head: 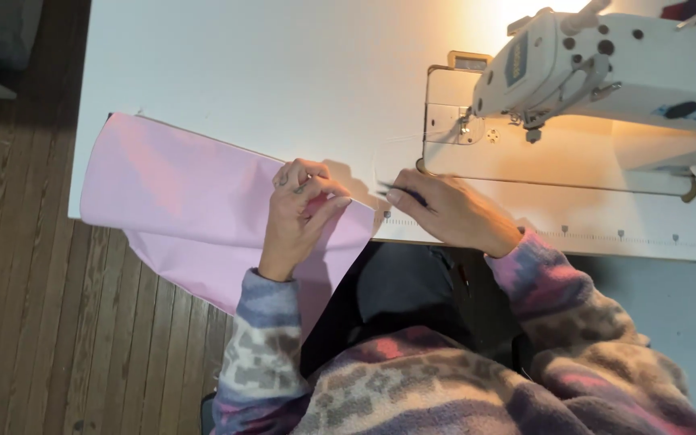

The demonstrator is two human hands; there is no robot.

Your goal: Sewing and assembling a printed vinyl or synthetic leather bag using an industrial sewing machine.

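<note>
Both hands work: my left hand (298,211) pinches the one pink fabric (175,205) at its corner; my right hand (445,211) grips one dark tool (400,192) just beside it on the counter (283,72).

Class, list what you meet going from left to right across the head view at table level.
Wooden floor → pink fabric → left hand → right hand → sewing machine

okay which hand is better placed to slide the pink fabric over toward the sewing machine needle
Left, probably. The left hand already pinches the pink fabric at its right edge. The right hand rests off the cloth on the white table, holding a thin dark tool.
</note>
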